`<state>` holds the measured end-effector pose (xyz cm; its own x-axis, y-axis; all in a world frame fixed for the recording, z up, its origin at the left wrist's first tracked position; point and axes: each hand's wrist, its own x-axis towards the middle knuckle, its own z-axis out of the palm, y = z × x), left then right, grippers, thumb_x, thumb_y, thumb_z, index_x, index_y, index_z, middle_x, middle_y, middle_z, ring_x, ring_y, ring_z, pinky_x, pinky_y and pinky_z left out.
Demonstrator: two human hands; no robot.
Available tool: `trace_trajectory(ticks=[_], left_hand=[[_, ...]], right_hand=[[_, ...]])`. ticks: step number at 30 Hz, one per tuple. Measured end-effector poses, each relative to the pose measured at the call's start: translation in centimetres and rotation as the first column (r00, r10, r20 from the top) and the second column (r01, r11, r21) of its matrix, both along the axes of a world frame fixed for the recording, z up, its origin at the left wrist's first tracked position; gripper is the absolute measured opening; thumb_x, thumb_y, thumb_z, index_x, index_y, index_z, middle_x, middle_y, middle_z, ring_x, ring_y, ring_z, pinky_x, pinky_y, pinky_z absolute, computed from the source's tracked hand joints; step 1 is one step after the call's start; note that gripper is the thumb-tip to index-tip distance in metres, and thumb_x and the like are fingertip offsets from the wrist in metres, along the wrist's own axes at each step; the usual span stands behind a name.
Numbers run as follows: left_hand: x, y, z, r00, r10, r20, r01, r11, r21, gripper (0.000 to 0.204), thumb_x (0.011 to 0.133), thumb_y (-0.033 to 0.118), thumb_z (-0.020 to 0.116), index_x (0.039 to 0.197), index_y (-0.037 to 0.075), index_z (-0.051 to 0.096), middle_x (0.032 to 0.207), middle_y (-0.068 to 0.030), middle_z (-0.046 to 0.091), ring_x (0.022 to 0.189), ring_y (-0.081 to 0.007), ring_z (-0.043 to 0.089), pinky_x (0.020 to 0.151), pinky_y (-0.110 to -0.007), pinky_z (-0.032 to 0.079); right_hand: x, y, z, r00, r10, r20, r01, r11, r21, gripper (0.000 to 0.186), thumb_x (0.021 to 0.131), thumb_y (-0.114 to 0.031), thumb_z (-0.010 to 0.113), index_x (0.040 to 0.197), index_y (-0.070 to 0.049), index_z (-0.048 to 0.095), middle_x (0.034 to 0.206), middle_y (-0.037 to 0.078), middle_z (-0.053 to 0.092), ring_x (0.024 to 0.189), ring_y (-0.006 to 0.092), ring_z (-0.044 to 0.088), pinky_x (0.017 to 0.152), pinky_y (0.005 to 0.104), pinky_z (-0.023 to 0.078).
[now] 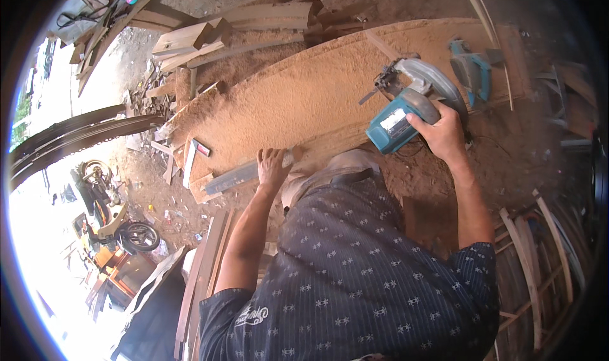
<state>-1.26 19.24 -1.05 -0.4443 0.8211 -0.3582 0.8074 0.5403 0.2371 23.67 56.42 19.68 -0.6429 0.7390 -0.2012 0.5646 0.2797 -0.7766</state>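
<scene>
My right hand is closed around the rear handle of a teal circular saw, whose grey metal guard points away from me over the right part of the sawdust-covered workbench. Along the bench's near edge lies a narrow grey wooden strip. My left hand lies over the strip's right part, its fingers curled past the far edge. Left of the strip is a try square with a pale blade and a red and dark handle. The saw's blade is mostly hidden by the guard.
Another teal power tool lies at the bench's right end, beside thin wooden strips. Timber offcuts are heaped beyond the bench. Dark long boards jut in at left, near a motorcycle. Curved wooden pieces stand at lower right.
</scene>
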Motion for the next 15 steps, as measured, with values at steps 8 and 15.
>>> trace_trajectory(ticks=[8,15], left_hand=[[1.2,0.0,0.0,0.992,0.127,-0.015,-0.127,0.990,-0.057,0.067,0.077,0.031,0.083,0.136,0.013,0.055,0.131,-0.0084,0.059,0.132,-0.0276,0.047,0.119,-0.052,0.023],[4.1,1.6,2.7,0.888,0.457,0.053,-0.451,0.843,0.292,0.084,0.075,0.037,0.086,0.143,0.009,0.046,0.143,-0.0188,0.048,0.136,-0.0395,0.041,0.112,-0.051,0.034]], right_hand=[[-1.2,4.5,-0.5,0.991,0.016,-0.130,-0.061,0.935,-0.350,0.041,0.092,-0.030,0.069,0.119,0.001,0.067,0.089,0.008,0.070,0.075,0.0170,0.066,0.071,0.0334,0.052],[-9.0,8.9,2.6,0.921,0.206,-0.330,-0.360,0.772,-0.525,0.057,0.105,-0.024,0.046,0.158,-0.011,0.032,0.096,0.006,0.059,0.066,0.0073,0.058,0.054,0.0228,0.051]])
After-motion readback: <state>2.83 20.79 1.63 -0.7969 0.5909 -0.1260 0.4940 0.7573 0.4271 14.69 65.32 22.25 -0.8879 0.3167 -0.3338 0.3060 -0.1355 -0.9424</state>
